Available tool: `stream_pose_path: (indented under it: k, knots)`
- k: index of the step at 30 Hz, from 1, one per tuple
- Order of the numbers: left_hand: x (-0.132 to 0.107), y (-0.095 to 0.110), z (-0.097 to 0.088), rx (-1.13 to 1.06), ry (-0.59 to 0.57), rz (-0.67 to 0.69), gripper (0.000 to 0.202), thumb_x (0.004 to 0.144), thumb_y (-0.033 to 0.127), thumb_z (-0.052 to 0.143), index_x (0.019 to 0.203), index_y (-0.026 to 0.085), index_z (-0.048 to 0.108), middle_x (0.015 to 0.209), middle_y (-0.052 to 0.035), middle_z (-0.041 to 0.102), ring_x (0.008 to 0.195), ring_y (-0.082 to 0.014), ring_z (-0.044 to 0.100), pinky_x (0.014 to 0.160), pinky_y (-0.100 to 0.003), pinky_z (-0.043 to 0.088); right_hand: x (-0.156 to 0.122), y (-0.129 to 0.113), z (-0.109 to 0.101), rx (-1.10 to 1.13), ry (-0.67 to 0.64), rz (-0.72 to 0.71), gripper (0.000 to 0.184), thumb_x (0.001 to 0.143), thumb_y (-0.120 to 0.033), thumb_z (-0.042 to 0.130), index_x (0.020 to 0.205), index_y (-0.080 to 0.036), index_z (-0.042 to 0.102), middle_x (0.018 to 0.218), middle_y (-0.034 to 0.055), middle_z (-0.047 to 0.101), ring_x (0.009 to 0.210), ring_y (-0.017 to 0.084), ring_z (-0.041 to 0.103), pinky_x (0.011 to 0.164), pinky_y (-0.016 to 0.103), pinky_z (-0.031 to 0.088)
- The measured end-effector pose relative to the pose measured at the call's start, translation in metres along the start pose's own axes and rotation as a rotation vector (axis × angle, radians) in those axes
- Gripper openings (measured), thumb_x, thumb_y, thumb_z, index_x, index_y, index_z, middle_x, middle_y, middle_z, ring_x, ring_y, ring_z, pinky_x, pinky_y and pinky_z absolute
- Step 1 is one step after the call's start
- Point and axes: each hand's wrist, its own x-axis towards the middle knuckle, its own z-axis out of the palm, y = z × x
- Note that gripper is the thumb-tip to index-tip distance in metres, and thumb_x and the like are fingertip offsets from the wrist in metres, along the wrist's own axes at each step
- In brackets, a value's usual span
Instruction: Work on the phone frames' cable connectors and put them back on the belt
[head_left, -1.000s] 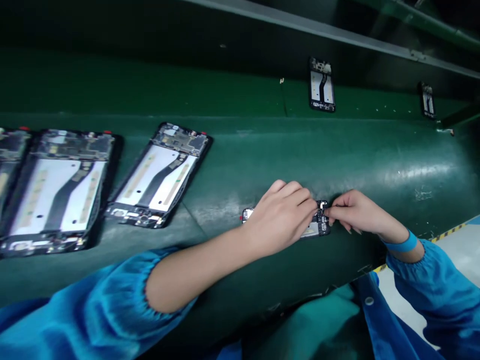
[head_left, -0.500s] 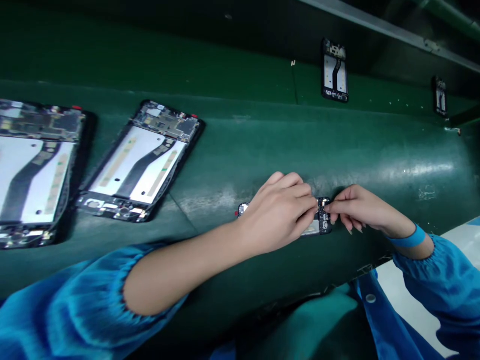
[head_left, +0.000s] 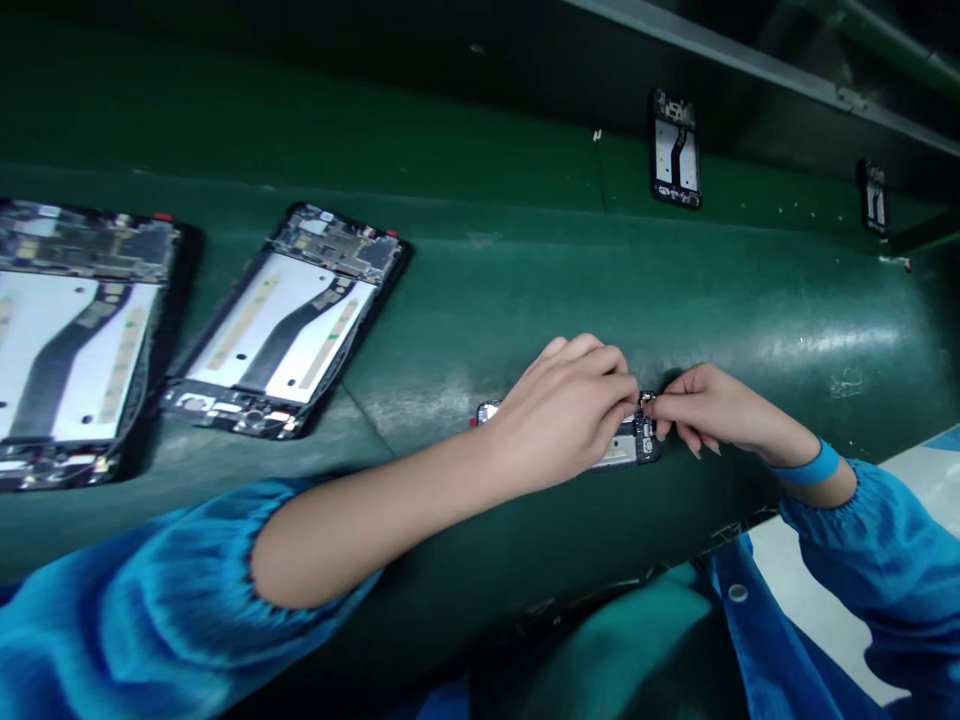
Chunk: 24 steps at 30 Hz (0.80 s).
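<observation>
An opened phone (head_left: 621, 450) lies crosswise on the green work surface near its front edge, its inner parts showing. My left hand (head_left: 566, 405) covers most of the phone from above, fingers curled together at its right part; what the fingertips pinch is hidden. From the right, my right hand (head_left: 694, 405) reaches the phone's right end with thumb and forefinger pressed together. Its other fingers hang loosely curled. Whatever lies between those fingertips is too small to make out.
Two more opened phones lie at the left, one tilted phone (head_left: 281, 325) and one phone (head_left: 75, 345) cut off by the frame. Farther back lie a phone (head_left: 675, 150) and a small phone (head_left: 874, 197). A metal rail (head_left: 720, 50) runs along the back.
My right hand has shifted slightly left and up along the phone's end, closer to the left fingertips. The left fingers have moved a little; the view has shifted slightly.
</observation>
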Motion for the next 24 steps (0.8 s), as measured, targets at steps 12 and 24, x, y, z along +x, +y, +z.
stream_pose_path:
  k: [12,24]
  knots:
    - [0.012,0.005,0.013,0.179,0.033,0.005,0.020,0.097,0.017,0.048,0.087,0.017,0.065,0.084,-0.0061,0.069,0.083,-0.0235,0.058,0.075,-0.038,0.035,-0.001,0.001,0.004,-0.209,0.122,-0.056,0.035,0.087,-0.029,0.063,0.053,-0.018,0.062,0.035,-0.0056,0.043,0.034,0.008,0.037,0.039,0.023,0.025]
    - [-0.034,-0.003,-0.007,0.211,0.059,0.199,0.046,0.098,0.047,0.060,0.137,0.024,0.064,0.145,-0.0149,0.059,0.138,-0.0415,0.047,0.114,-0.066,0.032,-0.042,0.038,0.035,-0.468,0.511,-0.911,0.021,0.104,-0.028,0.054,0.103,-0.020,0.073,0.091,0.0072,0.073,0.081,0.020,0.063,0.077,0.037,0.051]
